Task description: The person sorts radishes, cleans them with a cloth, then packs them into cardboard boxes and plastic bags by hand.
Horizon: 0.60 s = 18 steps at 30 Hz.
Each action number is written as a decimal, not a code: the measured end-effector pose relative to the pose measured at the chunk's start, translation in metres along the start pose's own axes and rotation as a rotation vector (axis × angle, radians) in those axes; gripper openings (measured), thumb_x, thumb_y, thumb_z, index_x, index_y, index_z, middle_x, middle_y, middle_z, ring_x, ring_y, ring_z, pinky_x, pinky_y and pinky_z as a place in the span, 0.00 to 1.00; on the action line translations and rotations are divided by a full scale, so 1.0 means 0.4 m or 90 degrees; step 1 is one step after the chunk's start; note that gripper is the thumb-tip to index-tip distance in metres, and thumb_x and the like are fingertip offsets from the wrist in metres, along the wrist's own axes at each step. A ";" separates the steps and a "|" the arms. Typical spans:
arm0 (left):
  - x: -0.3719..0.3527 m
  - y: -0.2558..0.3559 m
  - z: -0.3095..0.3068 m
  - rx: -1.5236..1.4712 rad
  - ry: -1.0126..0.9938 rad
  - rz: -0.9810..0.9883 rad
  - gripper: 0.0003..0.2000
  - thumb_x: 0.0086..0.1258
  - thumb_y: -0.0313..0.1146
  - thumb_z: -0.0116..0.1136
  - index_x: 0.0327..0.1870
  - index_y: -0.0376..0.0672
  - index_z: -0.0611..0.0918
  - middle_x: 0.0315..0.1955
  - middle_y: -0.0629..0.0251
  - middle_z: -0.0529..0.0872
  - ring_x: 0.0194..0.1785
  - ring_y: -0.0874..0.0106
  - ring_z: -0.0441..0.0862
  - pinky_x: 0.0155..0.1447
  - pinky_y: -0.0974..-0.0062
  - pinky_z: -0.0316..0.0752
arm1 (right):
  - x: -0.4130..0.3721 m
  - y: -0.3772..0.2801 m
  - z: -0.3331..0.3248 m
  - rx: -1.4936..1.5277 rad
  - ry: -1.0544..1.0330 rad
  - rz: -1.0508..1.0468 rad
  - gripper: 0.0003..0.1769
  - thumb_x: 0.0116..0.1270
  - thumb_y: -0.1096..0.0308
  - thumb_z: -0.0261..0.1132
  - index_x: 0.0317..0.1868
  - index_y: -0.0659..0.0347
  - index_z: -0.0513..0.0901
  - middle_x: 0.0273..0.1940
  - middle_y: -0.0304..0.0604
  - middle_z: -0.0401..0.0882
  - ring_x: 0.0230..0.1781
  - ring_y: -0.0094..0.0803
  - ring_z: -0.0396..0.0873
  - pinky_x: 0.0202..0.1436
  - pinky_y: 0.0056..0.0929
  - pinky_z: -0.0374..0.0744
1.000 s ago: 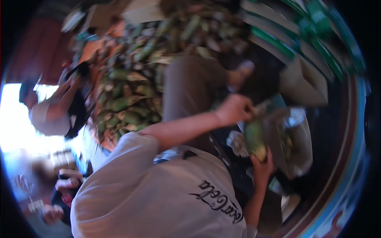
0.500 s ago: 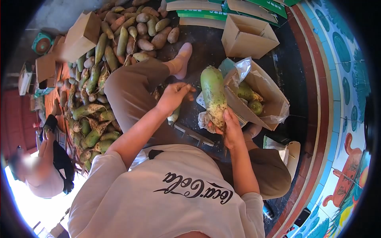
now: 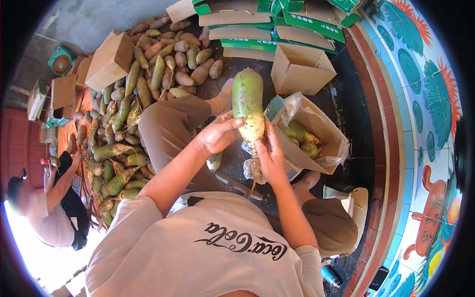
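Note:
A large green radish [image 3: 248, 99] stands up in front of me, green at the top and pale and soil-specked below, with a stringy root tip. My left hand [image 3: 217, 134] has its thumb on the radish's left side; its other fingers are partly hidden behind. On the lower right side, my right hand [image 3: 273, 157] grips the pale part between thumb and fingers. Just right of them is an open cardboard box [image 3: 324, 153] lined with clear plastic, with several green radishes [image 3: 298, 133] inside. Another radish [image 3: 214, 161] lies on the floor below my left hand.
A big heap of radishes [image 3: 118, 148] spreads on the left. One carton [image 3: 110, 60] rests by the heap; another open carton [image 3: 302, 69] stands ahead. Flattened green boxes [image 3: 247, 33] are stacked at the back. Another person [image 3: 57, 208] sits at far left.
The radish has moved left and turned more upright in my right hand. My left hand, apart from it before, now touches it. The view has shifted slightly.

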State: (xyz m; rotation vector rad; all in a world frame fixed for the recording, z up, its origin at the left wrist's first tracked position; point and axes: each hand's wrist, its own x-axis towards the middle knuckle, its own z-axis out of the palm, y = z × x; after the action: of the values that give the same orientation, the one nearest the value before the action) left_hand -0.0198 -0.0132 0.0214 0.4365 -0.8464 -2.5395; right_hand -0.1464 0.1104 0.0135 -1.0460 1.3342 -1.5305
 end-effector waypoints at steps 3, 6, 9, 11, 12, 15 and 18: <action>-0.007 0.008 0.012 0.013 -0.020 0.012 0.34 0.55 0.38 0.68 0.62 0.38 0.67 0.59 0.59 0.72 0.62 0.65 0.69 0.68 0.64 0.59 | -0.005 -0.015 0.001 0.103 -0.002 0.086 0.34 0.67 0.71 0.56 0.69 0.67 0.51 0.63 0.49 0.64 0.62 0.35 0.65 0.64 0.31 0.66; -0.006 0.005 0.006 0.019 -0.057 -0.003 0.38 0.52 0.39 0.69 0.65 0.38 0.64 0.63 0.58 0.67 0.65 0.64 0.66 0.69 0.63 0.57 | -0.002 -0.045 0.004 0.133 -0.020 0.119 0.34 0.66 0.71 0.58 0.69 0.67 0.52 0.60 0.48 0.66 0.57 0.33 0.70 0.61 0.31 0.68; -0.006 0.013 0.012 0.059 -0.071 -0.007 0.40 0.51 0.39 0.69 0.66 0.37 0.63 0.66 0.57 0.64 0.66 0.64 0.65 0.70 0.63 0.56 | -0.002 -0.025 0.004 0.119 -0.016 0.079 0.34 0.65 0.72 0.59 0.68 0.67 0.54 0.58 0.47 0.68 0.53 0.31 0.72 0.57 0.30 0.71; -0.007 0.014 0.012 0.078 -0.084 -0.009 0.40 0.51 0.38 0.69 0.66 0.37 0.63 0.66 0.57 0.63 0.66 0.63 0.64 0.71 0.63 0.54 | -0.005 -0.023 0.000 0.113 -0.024 0.070 0.33 0.64 0.72 0.60 0.67 0.67 0.56 0.57 0.47 0.68 0.52 0.30 0.73 0.56 0.30 0.72; -0.009 0.014 0.015 0.098 -0.092 -0.011 0.40 0.52 0.39 0.68 0.66 0.36 0.62 0.67 0.58 0.62 0.64 0.65 0.66 0.66 0.65 0.62 | -0.007 -0.037 0.012 0.148 -0.008 0.054 0.33 0.65 0.64 0.61 0.66 0.65 0.58 0.51 0.44 0.75 0.48 0.31 0.77 0.45 0.25 0.74; -0.020 0.017 0.031 0.102 -0.104 -0.006 0.37 0.55 0.41 0.65 0.65 0.37 0.64 0.62 0.58 0.69 0.57 0.66 0.72 0.53 0.65 0.72 | -0.017 -0.046 0.009 0.168 -0.013 0.084 0.30 0.65 0.63 0.62 0.64 0.65 0.61 0.49 0.44 0.76 0.44 0.30 0.78 0.44 0.26 0.74; -0.024 0.023 0.055 0.094 -0.130 -0.017 0.34 0.57 0.43 0.63 0.63 0.38 0.64 0.54 0.59 0.75 0.50 0.67 0.75 0.39 0.67 0.74 | -0.021 -0.041 -0.003 0.262 -0.029 0.108 0.28 0.64 0.61 0.62 0.60 0.65 0.66 0.46 0.43 0.77 0.39 0.30 0.78 0.43 0.27 0.75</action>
State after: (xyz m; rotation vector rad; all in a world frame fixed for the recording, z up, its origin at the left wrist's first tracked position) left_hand -0.0182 -0.0044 0.0452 0.2355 -1.1140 -2.5876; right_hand -0.1460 0.1203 0.0293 -0.6870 0.9904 -1.5555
